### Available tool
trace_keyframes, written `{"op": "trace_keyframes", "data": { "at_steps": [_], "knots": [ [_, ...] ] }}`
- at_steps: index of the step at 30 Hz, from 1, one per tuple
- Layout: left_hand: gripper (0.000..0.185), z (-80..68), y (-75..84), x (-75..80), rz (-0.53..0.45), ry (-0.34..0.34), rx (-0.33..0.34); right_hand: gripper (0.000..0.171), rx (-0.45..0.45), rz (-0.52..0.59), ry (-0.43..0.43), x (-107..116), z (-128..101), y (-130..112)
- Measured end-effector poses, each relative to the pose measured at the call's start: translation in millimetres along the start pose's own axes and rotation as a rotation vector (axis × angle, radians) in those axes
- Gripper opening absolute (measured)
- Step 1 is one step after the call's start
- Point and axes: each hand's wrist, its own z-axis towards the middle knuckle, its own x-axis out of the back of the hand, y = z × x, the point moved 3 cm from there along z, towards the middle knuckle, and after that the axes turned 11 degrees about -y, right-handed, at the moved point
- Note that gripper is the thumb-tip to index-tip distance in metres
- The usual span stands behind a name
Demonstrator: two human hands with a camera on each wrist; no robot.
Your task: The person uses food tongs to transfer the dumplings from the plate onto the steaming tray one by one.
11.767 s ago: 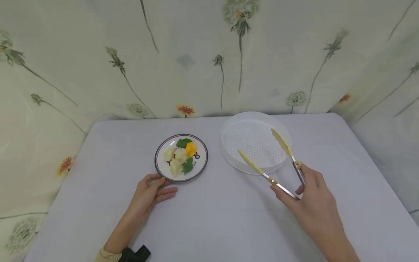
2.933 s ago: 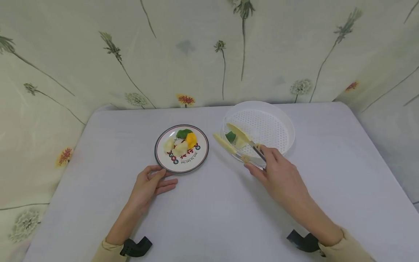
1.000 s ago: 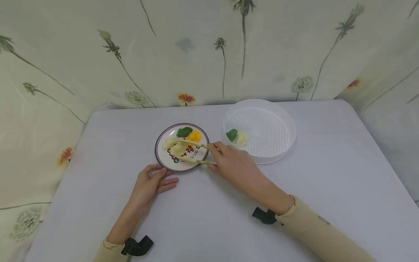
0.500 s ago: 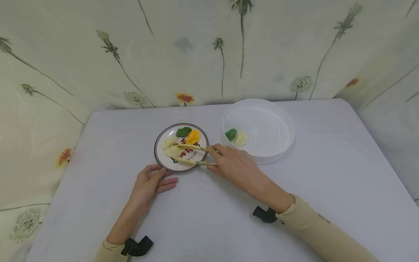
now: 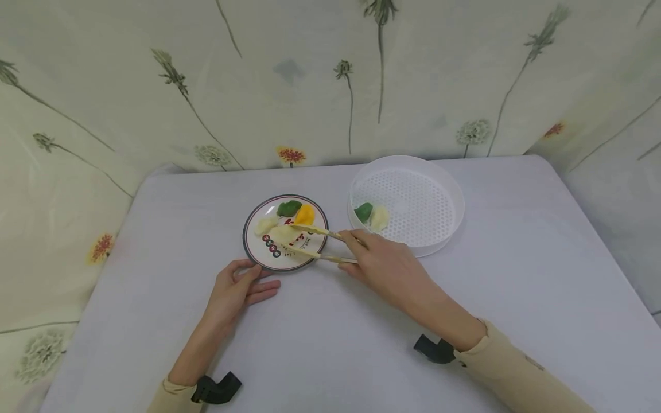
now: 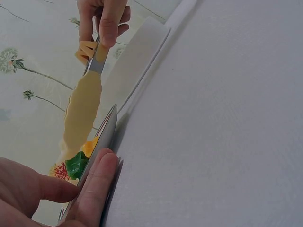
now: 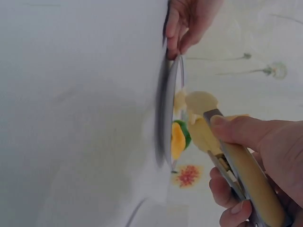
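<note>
My left hand (image 5: pixel 233 295) pinches the near rim of a round white plate (image 5: pixel 258 255), thumb on top and fingers beneath. On the plate lie a green dumpling (image 5: pixel 289 208), a yellow dumpling (image 5: pixel 305 214) and a pale dumpling (image 5: pixel 266 225). My right hand (image 5: pixel 387 264) grips tongs (image 5: pixel 330 233) with yellowish tips that reach over the plate. Another pale dumpling (image 5: pixel 283 234) is between those tips; whether it is lifted off the plate, I cannot tell. Seen from the right wrist, the thumb presses on the handle of the tongs (image 7: pixel 251 179).
To the plate's right stands a round white steamer tray (image 5: pixel 428 244) with a perforated bottom. Inside its left edge sit a green dumpling (image 5: pixel 364 212) and a pale dumpling (image 5: pixel 380 218). A white cloth (image 5: pixel 330 344) covers the table, before a flower-patterned curtain (image 5: pixel 289 86).
Since the oldest frame, a green and a pale dumpling have gone from plate to steamer tray. Lately the tongs closed around another pale dumpling, which shifted slightly right. My left hand stays put.
</note>
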Motion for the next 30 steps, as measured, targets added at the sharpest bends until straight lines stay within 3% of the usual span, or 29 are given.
{"op": "trace_keyframes", "data": {
  "at_steps": [10, 16, 23, 30],
  "knots": [
    [0.046, -1.1, -2.6, 0.7, 0.007, -0.004, 0.001, 0.056, -0.076, 0.015, 0.129, 24.7, -33.0, 30.4],
    [0.047, -2.9, -1.7, 1.4, 0.027, 0.0, -0.01, 0.056, -0.15, 0.022, 0.162, 33.2, -46.5, 52.6],
    [0.045, -0.9, -2.4, -0.6, 0.022, 0.002, -0.016, 0.049, -0.252, 0.038, 0.247, 33.7, -57.8, 78.8],
    [0.045, 0.5, -4.8, -0.9, 0.026, 0.0, -0.021, 0.049, -0.284, 0.038, 0.237, 25.8, -58.1, 87.1]
  ]
}}
